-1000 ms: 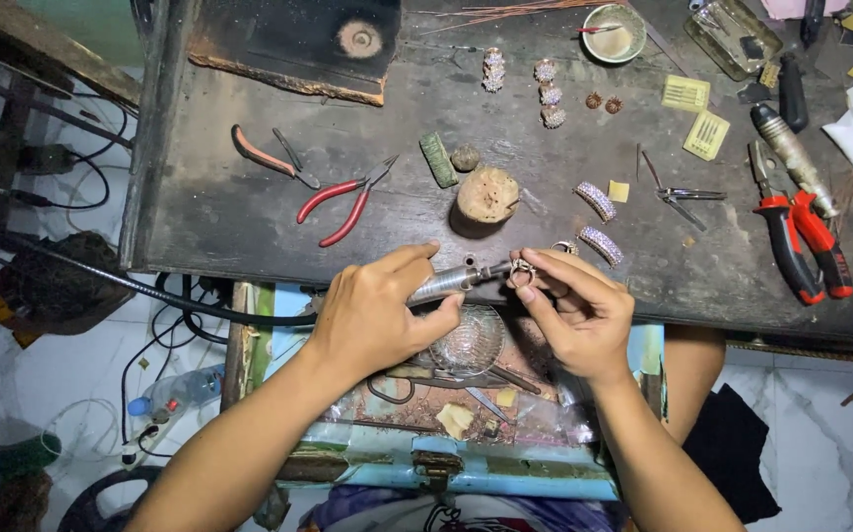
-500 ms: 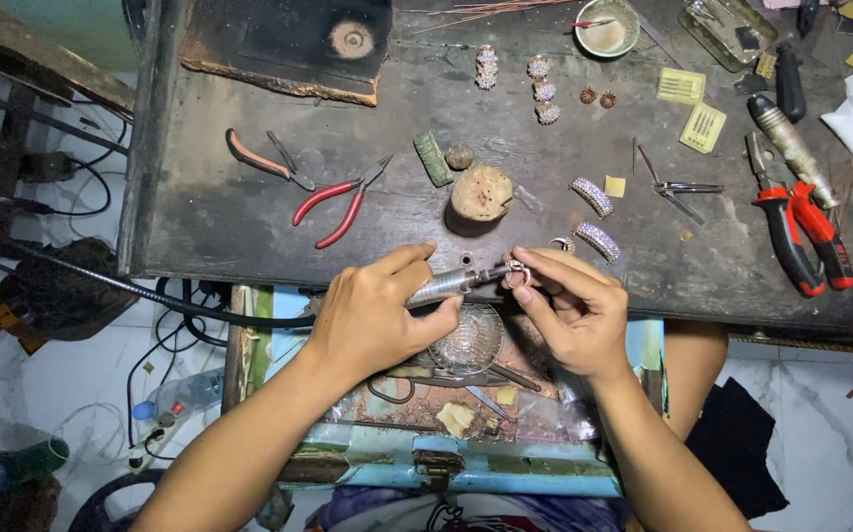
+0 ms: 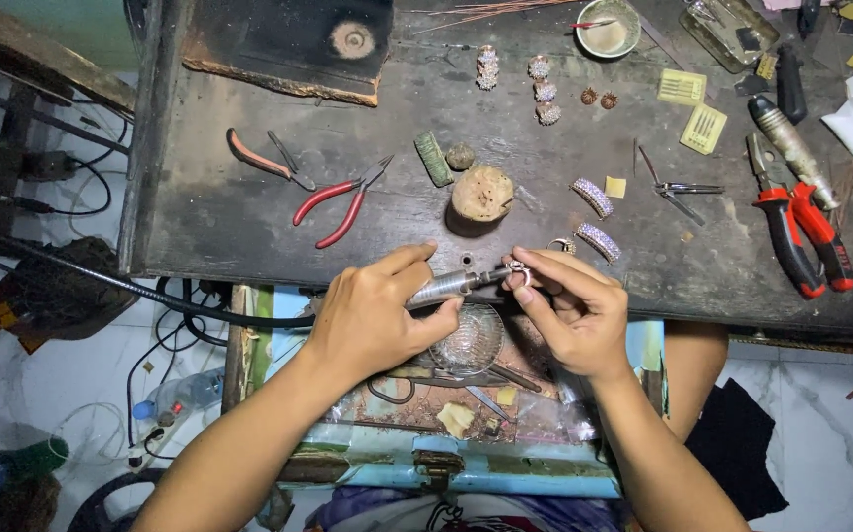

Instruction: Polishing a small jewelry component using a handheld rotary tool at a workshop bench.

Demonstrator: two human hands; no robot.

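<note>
Dark worn workbench fills the top of the view, and both forearms come up from below to meet at its near edge. Left hand is curled around a metal rotary handpiece, thumb on top, fingers wrapped under, wrist slightly bent; a black flexible cable trails off to the left from it. Right hand is pinched shut, thumb and forefinger gripping a small ring right at the handpiece tip, the other fingers folded in. The ring sits just over the bench's near edge, between the two hands. A clear glass dish is just below the hands, over a cluttered tray. On the bench: red pliers to the left, a round wooden block just above the hands, two stone-set bands near the right hand, and red-handled cutters far right.
</note>
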